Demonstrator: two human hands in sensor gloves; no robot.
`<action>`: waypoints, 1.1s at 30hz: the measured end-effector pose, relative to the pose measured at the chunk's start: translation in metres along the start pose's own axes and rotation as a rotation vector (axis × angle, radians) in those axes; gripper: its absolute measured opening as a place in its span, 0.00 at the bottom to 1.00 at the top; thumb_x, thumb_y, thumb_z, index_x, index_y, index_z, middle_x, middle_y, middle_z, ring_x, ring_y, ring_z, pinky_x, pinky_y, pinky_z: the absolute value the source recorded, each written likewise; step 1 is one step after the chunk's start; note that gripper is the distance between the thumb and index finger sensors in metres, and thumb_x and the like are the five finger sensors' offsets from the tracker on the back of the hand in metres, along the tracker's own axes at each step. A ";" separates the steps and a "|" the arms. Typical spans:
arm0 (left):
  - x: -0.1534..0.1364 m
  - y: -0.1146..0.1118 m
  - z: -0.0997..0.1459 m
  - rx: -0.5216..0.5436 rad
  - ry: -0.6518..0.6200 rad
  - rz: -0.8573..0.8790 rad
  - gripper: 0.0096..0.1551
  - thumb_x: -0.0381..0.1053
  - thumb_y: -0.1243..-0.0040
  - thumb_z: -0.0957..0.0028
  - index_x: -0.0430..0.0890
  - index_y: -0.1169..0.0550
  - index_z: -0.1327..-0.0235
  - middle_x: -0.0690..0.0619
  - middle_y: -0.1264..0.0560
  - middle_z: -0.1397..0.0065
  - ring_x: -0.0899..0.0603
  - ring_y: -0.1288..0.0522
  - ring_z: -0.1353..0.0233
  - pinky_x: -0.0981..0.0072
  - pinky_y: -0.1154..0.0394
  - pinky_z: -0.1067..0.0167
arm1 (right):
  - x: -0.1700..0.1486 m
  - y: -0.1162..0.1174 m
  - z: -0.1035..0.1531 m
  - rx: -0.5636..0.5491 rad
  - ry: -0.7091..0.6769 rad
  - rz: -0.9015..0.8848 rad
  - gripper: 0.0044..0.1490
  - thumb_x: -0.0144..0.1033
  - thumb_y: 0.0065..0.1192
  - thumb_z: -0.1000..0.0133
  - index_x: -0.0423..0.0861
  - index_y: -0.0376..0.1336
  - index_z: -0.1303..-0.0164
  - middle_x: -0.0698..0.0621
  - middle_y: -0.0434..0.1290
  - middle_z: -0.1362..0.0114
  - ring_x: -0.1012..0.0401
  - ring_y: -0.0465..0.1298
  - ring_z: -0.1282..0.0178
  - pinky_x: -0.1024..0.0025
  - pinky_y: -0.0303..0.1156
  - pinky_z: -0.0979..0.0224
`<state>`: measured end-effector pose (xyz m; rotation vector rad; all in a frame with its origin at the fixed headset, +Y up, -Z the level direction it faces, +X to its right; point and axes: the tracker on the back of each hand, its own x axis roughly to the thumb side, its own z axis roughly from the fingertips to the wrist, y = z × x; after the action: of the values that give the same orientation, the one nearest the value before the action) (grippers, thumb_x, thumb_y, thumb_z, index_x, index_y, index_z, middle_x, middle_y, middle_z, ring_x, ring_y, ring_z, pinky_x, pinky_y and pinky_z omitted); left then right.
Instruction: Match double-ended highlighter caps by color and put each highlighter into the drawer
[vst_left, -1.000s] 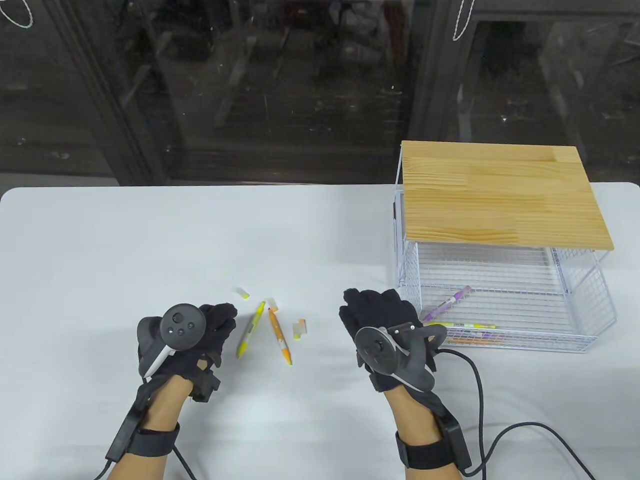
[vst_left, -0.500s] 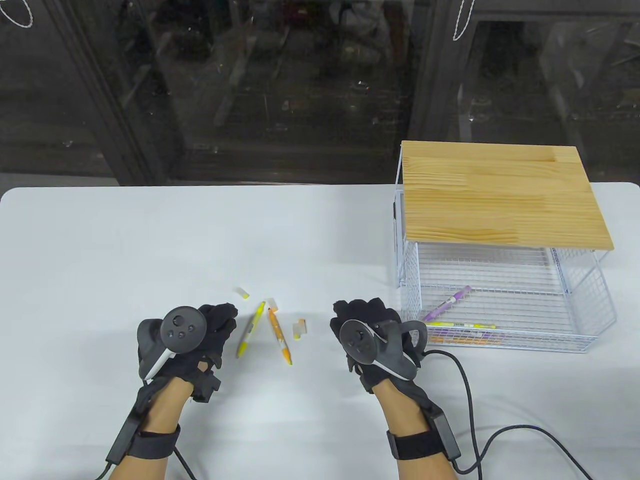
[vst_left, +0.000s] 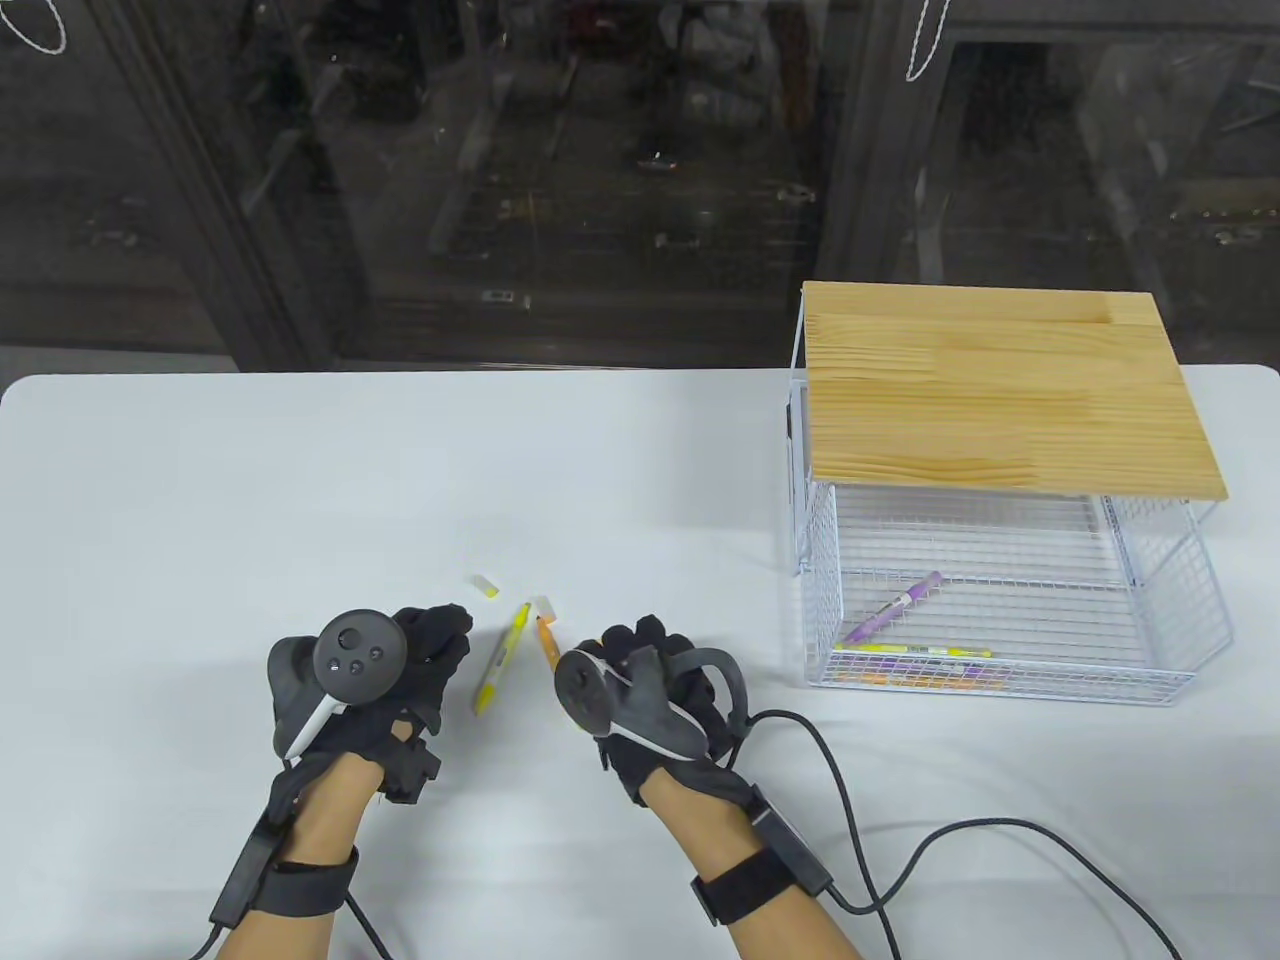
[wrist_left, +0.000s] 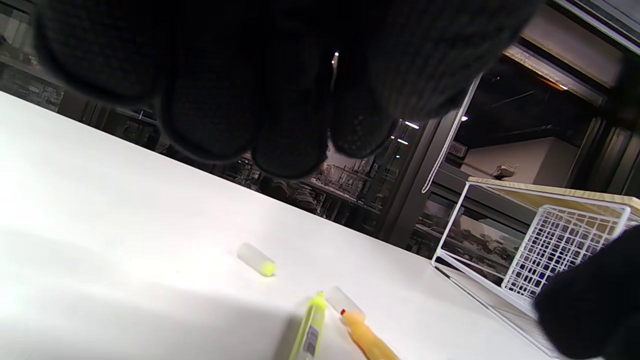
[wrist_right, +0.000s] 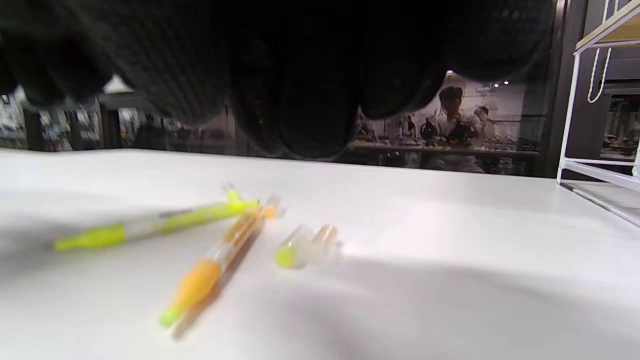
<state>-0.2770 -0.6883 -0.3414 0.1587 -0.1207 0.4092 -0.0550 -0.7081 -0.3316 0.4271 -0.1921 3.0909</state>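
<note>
Nearest the desk's (vst_left: 200, 480) front edge, the left hand (vst_left: 375, 680) rests low, its gloved fingers (wrist_left: 290, 145) loosely curled and holding nothing, just left of the yellow highlighter (vst_left: 502, 660). The right hand (vst_left: 650, 690) hangs above the orange highlighter (vst_left: 546, 638), covering most of it from the table view; its fingers (wrist_right: 310, 125) droop over the pens in the right wrist view and grip nothing, with a clear gap between fingertips and desk.

Under that hand, the right wrist view (blurred) shows the orange highlighter (wrist_right: 215, 260) lying on the desk, its near tip looking yellow-green, and a pair of small clear caps (wrist_right: 305, 247) lying side by side just beside it, one with a yellow end. The yellow highlighter (wrist_right: 150, 225) lies at an angle to the orange one, their far ends nearly meeting.

A little farther on, a clear cap (vst_left: 543, 606) sits at the far tip of the orange highlighter, and another clear cap with a yellow end (vst_left: 485, 585) lies apart to the left.

Farther right stands the white wire drawer (vst_left: 1180, 620), pulled out from under a wooden top (vst_left: 1000, 390). Inside lie a purple highlighter (vst_left: 895, 606) and, along the front wall, a yellow highlighter in the drawer (vst_left: 925, 651).
</note>
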 end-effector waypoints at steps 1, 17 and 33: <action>-0.001 0.000 0.000 -0.002 0.002 0.000 0.26 0.55 0.34 0.58 0.52 0.13 0.46 0.50 0.12 0.43 0.35 0.17 0.46 0.39 0.21 0.51 | 0.004 0.002 -0.004 0.011 0.010 0.027 0.27 0.52 0.73 0.52 0.55 0.77 0.44 0.53 0.82 0.46 0.50 0.77 0.47 0.55 0.74 0.45; -0.004 0.002 -0.001 -0.005 0.020 0.017 0.26 0.55 0.34 0.58 0.52 0.13 0.46 0.50 0.12 0.43 0.34 0.17 0.45 0.39 0.21 0.51 | 0.035 0.034 -0.053 0.109 0.134 0.191 0.26 0.55 0.75 0.55 0.57 0.80 0.50 0.53 0.81 0.43 0.54 0.79 0.57 0.61 0.77 0.54; -0.008 0.005 -0.001 0.007 0.036 0.030 0.26 0.55 0.34 0.58 0.52 0.13 0.46 0.50 0.12 0.43 0.34 0.17 0.45 0.39 0.21 0.51 | 0.040 0.028 -0.040 0.183 0.090 0.210 0.21 0.54 0.77 0.55 0.54 0.82 0.58 0.52 0.83 0.51 0.54 0.79 0.58 0.60 0.77 0.55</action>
<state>-0.2859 -0.6862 -0.3432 0.1562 -0.0869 0.4424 -0.1051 -0.7309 -0.3624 0.2873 0.0524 3.3400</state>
